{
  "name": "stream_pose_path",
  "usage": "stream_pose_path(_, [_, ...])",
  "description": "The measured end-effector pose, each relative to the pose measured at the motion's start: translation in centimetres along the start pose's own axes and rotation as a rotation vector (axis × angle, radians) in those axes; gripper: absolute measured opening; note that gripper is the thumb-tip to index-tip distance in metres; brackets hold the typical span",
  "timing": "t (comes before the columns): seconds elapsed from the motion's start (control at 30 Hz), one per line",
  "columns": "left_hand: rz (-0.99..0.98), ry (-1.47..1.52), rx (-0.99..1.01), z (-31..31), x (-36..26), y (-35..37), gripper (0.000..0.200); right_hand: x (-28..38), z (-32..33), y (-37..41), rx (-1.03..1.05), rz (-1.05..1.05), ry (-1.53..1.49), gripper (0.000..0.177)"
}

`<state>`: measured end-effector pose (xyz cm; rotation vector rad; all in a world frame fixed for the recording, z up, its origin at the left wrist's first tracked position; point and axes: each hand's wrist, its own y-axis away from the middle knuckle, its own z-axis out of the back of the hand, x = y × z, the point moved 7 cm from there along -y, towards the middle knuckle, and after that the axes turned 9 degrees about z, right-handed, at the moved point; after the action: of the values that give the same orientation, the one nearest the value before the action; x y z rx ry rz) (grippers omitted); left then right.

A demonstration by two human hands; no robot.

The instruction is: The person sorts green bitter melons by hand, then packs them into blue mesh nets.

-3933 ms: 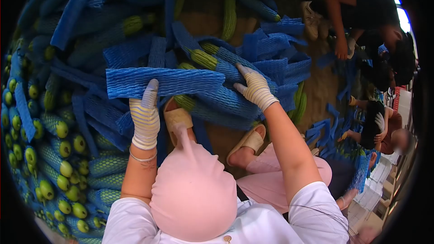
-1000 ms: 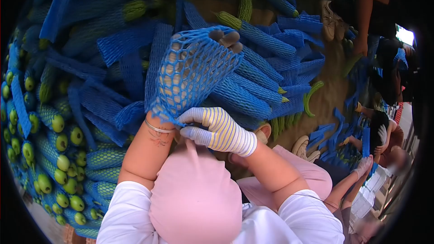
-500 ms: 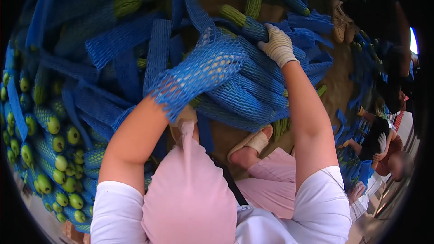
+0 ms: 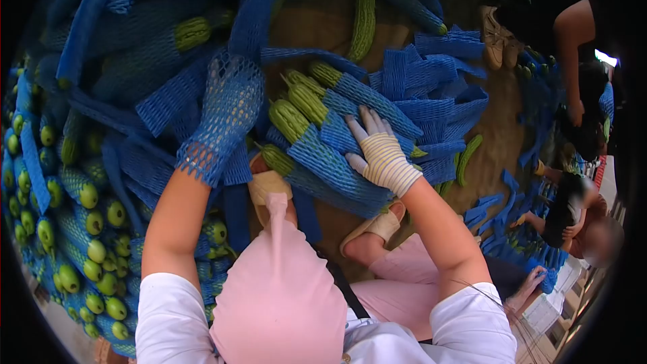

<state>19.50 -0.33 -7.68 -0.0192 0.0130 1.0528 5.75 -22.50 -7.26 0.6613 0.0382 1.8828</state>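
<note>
My left hand (image 4: 232, 91) is inside a blue foam net sleeve (image 4: 202, 152) that reaches past the wrist. It lies by a long blue net strip (image 4: 251, 23); the mesh hides its fingers. My right hand (image 4: 383, 155), in a striped, pale-fingered glove, rests with fingers spread on a cluster of bitter gourds (image 4: 306, 104). Blue foam netting wraps most of each gourd, leaving bumpy green ends bare. One netted gourd (image 4: 276, 160) lies lowest in the cluster, close to my feet.
Flattened blue net sleeves (image 4: 431, 87) are heaped right of the cluster. A bare bitter gourd (image 4: 364, 17) lies on the brown ground cover (image 4: 317, 13). Many netted gourds (image 4: 94, 222) are stacked at left. Other people (image 4: 573, 209) sit at right, near a pair of shoes (image 4: 495, 37).
My left hand has moved left, away from the gourds, still inside the net. My right hand has slid from one gourd's far end down onto the cluster, fingers spread.
</note>
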Motion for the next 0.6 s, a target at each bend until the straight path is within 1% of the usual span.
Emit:
stream_pose_path(0.07, [0.077, 0.391, -0.009, 1.9, -0.3, 0.4, 0.028, 0.5, -0.2, 0.5, 0.008, 0.008, 0.004, 0.077])
stream_pose_path(0.1, [0.075, 0.387, -0.023, 2.4, -0.7, 0.1, 0.028, 0.4, 0.0, 0.4, 0.012, 0.013, 0.016, 0.077])
stream_pose_path(0.17, [0.038, 0.638, -0.208, 4.4, -1.3, -0.5, 0.028, 0.1, 0.2, 0.0, 0.028, 0.006, 0.037, 0.075])
stream_pose_path(0.23, [0.054, 0.624, -0.206, 5.1, -2.1, -1.8, 0.028, -0.3, 0.3, -0.2, 0.049, 0.001, -0.050, 0.071])
stream_pose_path(0.27, [0.068, 0.670, -0.127, 4.5, -2.5, -2.4, 0.030, -0.8, 0.6, -0.6, 0.062, 0.001, -0.103, 0.066])
stream_pose_path(0.3, [0.082, 0.715, -0.049, 3.7, -2.7, -2.8, 0.031, -1.3, 2.3, -1.7, 0.083, 0.010, -0.210, 0.061])
stream_pose_path(0.33, [-0.002, 0.772, 0.008, 2.9, -3.4, -2.9, 0.040, -3.1, 3.6, -2.9, -0.081, -0.086, -0.404, 0.058])
stream_pose_path(0.37, [-0.005, 0.776, 0.007, 2.2, -3.9, -2.7, 0.040, -5.1, 4.7, -4.0, -0.247, -0.187, -0.598, 0.055])
stream_pose_path(0.43, [0.009, 0.869, 0.088, 1.8, -5.8, -1.8, 0.051, -9.2, 6.9, -7.8, -0.585, -0.330, -0.550, 0.061])
stream_pose_path(0.47, [0.000, 0.863, 0.165, 1.4, -6.4, -1.5, 0.060, -11.8, 6.3, -9.9, -0.595, -0.493, -0.498, 0.066])
stream_pose_path(0.5, [-0.007, 0.864, 0.154, 1.7, -6.8, -1.4, 0.060, -14.1, 5.7, -11.7, -0.605, -0.650, -0.444, 0.072])
stream_pose_path(0.53, [0.014, 0.873, 0.167, 1.7, -7.1, -1.2, 0.062, -14.7, 5.4, -13.5, -0.612, -0.645, -0.440, 0.072])
stream_pose_path(0.57, [0.038, 0.882, 0.183, 1.7, -7.2, -0.8, 0.064, -15.4, 4.3, -14.8, -0.470, -0.752, -0.395, 0.076])
stream_pose_path(0.6, [0.022, 0.916, 0.193, 1.3, -7.2, -0.4, 0.067, -15.9, 3.5, -15.6, -0.328, -0.853, -0.348, 0.079])
